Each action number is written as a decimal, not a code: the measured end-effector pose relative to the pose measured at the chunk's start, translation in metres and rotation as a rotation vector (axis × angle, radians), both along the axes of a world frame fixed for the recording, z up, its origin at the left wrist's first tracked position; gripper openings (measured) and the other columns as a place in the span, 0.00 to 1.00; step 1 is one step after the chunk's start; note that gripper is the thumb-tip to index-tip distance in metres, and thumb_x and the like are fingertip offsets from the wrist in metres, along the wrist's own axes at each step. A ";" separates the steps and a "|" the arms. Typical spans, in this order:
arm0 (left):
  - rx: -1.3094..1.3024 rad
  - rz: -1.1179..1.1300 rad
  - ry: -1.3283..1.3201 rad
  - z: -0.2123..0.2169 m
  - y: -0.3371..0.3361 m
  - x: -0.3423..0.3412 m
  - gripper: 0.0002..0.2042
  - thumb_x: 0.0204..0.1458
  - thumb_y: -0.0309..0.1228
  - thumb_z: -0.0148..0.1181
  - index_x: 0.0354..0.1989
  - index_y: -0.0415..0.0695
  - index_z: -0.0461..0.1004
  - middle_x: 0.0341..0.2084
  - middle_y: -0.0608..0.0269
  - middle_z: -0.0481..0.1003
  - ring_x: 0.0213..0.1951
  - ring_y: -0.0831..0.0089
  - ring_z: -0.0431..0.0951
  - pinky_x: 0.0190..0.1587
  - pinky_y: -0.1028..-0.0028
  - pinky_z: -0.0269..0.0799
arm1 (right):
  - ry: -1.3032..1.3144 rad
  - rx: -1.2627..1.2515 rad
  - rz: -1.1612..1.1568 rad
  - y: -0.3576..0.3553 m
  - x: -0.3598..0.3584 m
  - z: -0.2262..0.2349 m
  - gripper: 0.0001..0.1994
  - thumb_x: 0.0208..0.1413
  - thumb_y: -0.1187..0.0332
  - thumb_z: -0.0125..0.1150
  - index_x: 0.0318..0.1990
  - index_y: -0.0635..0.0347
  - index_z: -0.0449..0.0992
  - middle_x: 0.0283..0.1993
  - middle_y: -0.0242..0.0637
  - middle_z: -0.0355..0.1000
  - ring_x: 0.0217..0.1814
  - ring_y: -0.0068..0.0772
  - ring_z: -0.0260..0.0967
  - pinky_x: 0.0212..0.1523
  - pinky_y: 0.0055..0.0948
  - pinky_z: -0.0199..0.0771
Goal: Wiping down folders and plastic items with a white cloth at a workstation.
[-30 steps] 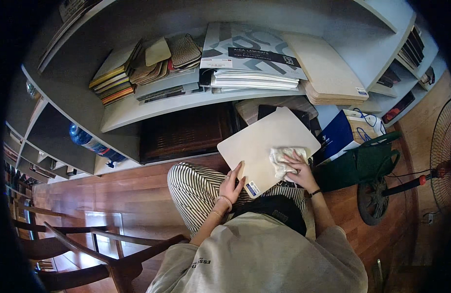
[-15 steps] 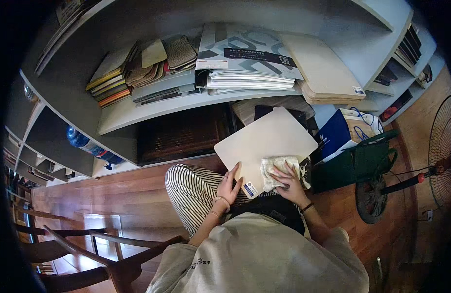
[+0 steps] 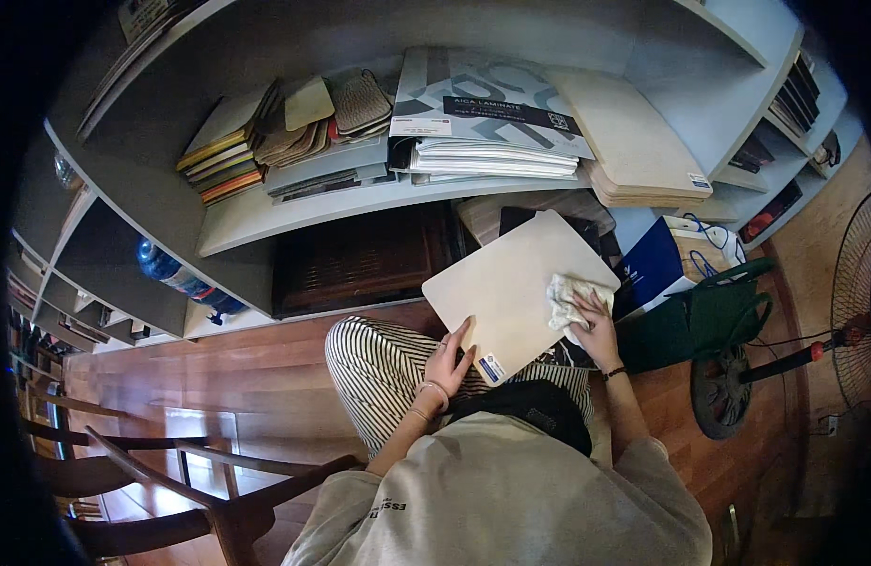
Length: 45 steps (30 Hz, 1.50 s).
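Observation:
A flat cream-coloured sample board (image 3: 506, 288) with rounded corners and a small blue-and-white label lies tilted over my lap. At its lower left edge my left hand (image 3: 445, 368) grips it, near the labelled corner. My right hand (image 3: 598, 335) holds a crumpled whitish cloth (image 3: 564, 298) pressed on the board's right side, fingers bent over it. Part of another dark, patterned board (image 3: 566, 356) peeks out beneath the cream one.
Ahead, a grey shelf (image 3: 313, 209) bears a large binder (image 3: 492, 94), stacked sample books (image 3: 230, 156) and pale boards (image 3: 634, 132). To the right are a blue bag (image 3: 654, 264), a dark green bag (image 3: 690, 316) and a fan (image 3: 723, 391). A wooden chair (image 3: 218, 514) stands left.
My right hand and the cloth have slid right and up across the board toward its right edge. My left hand keeps its place at the lower left edge.

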<state>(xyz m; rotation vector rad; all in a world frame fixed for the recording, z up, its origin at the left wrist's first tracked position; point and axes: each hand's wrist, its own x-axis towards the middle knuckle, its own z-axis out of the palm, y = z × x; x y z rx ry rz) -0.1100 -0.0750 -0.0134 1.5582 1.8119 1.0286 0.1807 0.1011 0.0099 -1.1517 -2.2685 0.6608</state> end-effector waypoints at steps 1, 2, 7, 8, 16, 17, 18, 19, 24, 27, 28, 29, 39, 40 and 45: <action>-0.004 -0.005 0.009 0.000 0.000 0.000 0.27 0.61 0.43 0.46 0.68 0.52 0.54 0.58 0.47 0.65 0.54 0.49 0.70 0.54 0.62 0.67 | -0.002 0.000 0.001 -0.001 -0.002 -0.002 0.21 0.46 0.72 0.61 0.52 0.56 0.76 0.65 0.30 0.65 0.74 0.47 0.46 0.72 0.51 0.36; -0.004 -0.005 0.007 0.000 0.000 0.000 0.27 0.61 0.43 0.46 0.68 0.52 0.54 0.58 0.47 0.65 0.54 0.49 0.70 0.54 0.62 0.67 | 0.007 0.031 -0.030 -0.004 -0.006 -0.006 0.21 0.46 0.72 0.61 0.52 0.57 0.76 0.64 0.30 0.66 0.74 0.47 0.46 0.73 0.51 0.35; 0.004 0.005 -0.009 0.000 0.000 -0.001 0.27 0.60 0.42 0.48 0.68 0.52 0.54 0.58 0.47 0.65 0.54 0.50 0.71 0.53 0.63 0.68 | 0.011 0.062 -0.047 -0.026 -0.016 -0.006 0.20 0.46 0.71 0.61 0.50 0.59 0.77 0.63 0.31 0.67 0.74 0.49 0.45 0.72 0.53 0.34; 0.003 0.008 -0.011 0.000 0.000 -0.001 0.28 0.60 0.42 0.48 0.68 0.52 0.54 0.58 0.47 0.65 0.54 0.50 0.71 0.53 0.63 0.68 | 0.006 0.047 -0.026 -0.032 -0.018 -0.002 0.20 0.46 0.70 0.61 0.50 0.58 0.78 0.62 0.31 0.68 0.74 0.51 0.44 0.72 0.53 0.35; -0.031 0.010 0.033 -0.003 0.002 0.000 0.29 0.58 0.43 0.52 0.67 0.50 0.54 0.56 0.48 0.66 0.53 0.50 0.71 0.51 0.62 0.70 | -0.064 -0.004 0.025 -0.073 -0.040 0.016 0.35 0.50 0.61 0.64 0.67 0.52 0.59 0.73 0.42 0.48 0.76 0.55 0.37 0.71 0.59 0.28; -0.037 0.008 0.046 -0.003 0.002 -0.001 0.30 0.57 0.44 0.53 0.67 0.50 0.54 0.56 0.48 0.66 0.53 0.50 0.71 0.51 0.62 0.70 | -0.063 -0.004 0.028 -0.075 -0.046 0.018 0.35 0.50 0.61 0.64 0.67 0.52 0.59 0.73 0.42 0.48 0.76 0.55 0.37 0.71 0.59 0.28; -0.038 0.012 0.047 -0.003 0.002 -0.001 0.30 0.57 0.44 0.53 0.67 0.50 0.54 0.56 0.48 0.66 0.53 0.50 0.71 0.51 0.62 0.70 | -0.134 -0.006 -0.012 -0.075 -0.052 0.021 0.37 0.51 0.58 0.63 0.68 0.50 0.55 0.74 0.43 0.45 0.76 0.57 0.35 0.70 0.60 0.28; -0.023 0.008 0.061 -0.004 0.001 0.000 0.31 0.57 0.44 0.54 0.67 0.50 0.54 0.56 0.47 0.67 0.53 0.50 0.71 0.51 0.62 0.70 | -0.204 -0.007 -0.052 -0.074 -0.058 0.024 0.39 0.52 0.56 0.62 0.70 0.48 0.51 0.75 0.44 0.42 0.76 0.58 0.34 0.70 0.62 0.28; -0.009 -0.002 0.073 -0.002 0.002 0.000 0.35 0.54 0.47 0.58 0.68 0.50 0.53 0.55 0.46 0.67 0.53 0.49 0.71 0.51 0.61 0.70 | -0.475 0.127 -0.126 -0.062 -0.071 0.011 0.39 0.54 0.50 0.57 0.71 0.43 0.49 0.76 0.40 0.37 0.76 0.60 0.31 0.68 0.68 0.26; -0.042 -0.005 0.070 0.006 0.003 0.002 0.35 0.53 0.48 0.58 0.68 0.50 0.54 0.55 0.46 0.67 0.53 0.49 0.71 0.51 0.61 0.69 | -0.499 0.194 -0.140 -0.035 -0.063 -0.002 0.38 0.53 0.50 0.57 0.71 0.42 0.50 0.76 0.38 0.37 0.76 0.60 0.31 0.67 0.69 0.25; -0.063 -0.022 0.080 0.011 0.004 0.002 0.35 0.53 0.49 0.59 0.68 0.50 0.54 0.55 0.46 0.67 0.53 0.49 0.71 0.52 0.61 0.69 | -0.511 0.227 -0.152 -0.025 -0.060 -0.005 0.38 0.53 0.50 0.57 0.71 0.41 0.51 0.76 0.37 0.37 0.76 0.60 0.31 0.67 0.69 0.25; -0.085 -0.038 0.090 0.014 0.004 0.004 0.35 0.53 0.49 0.59 0.67 0.50 0.55 0.55 0.47 0.67 0.53 0.49 0.71 0.52 0.61 0.69 | -0.511 0.227 -0.150 -0.014 -0.057 -0.008 0.38 0.53 0.50 0.57 0.71 0.41 0.51 0.76 0.37 0.37 0.76 0.60 0.31 0.67 0.69 0.25; 0.056 0.146 -0.481 -0.013 0.014 0.024 0.52 0.48 0.33 0.68 0.70 0.45 0.29 0.54 0.41 0.67 0.56 0.55 0.70 0.55 0.61 0.69 | -0.463 0.146 -0.322 0.019 -0.062 -0.013 0.35 0.54 0.54 0.56 0.70 0.37 0.52 0.76 0.35 0.38 0.76 0.60 0.29 0.68 0.69 0.26; 0.065 0.172 -0.596 -0.018 0.015 0.024 0.54 0.48 0.30 0.69 0.69 0.45 0.26 0.54 0.41 0.67 0.56 0.56 0.70 0.54 0.62 0.70 | -0.456 0.142 -0.329 0.013 -0.065 -0.014 0.35 0.54 0.54 0.56 0.70 0.37 0.52 0.76 0.34 0.39 0.76 0.60 0.29 0.68 0.68 0.26; 0.193 0.167 -0.653 -0.034 0.016 0.022 0.52 0.47 0.23 0.68 0.70 0.43 0.28 0.55 0.43 0.66 0.55 0.61 0.71 0.52 0.67 0.72 | -0.433 0.137 -0.243 -0.034 -0.067 -0.012 0.35 0.54 0.54 0.56 0.70 0.38 0.53 0.76 0.34 0.38 0.76 0.61 0.29 0.68 0.67 0.25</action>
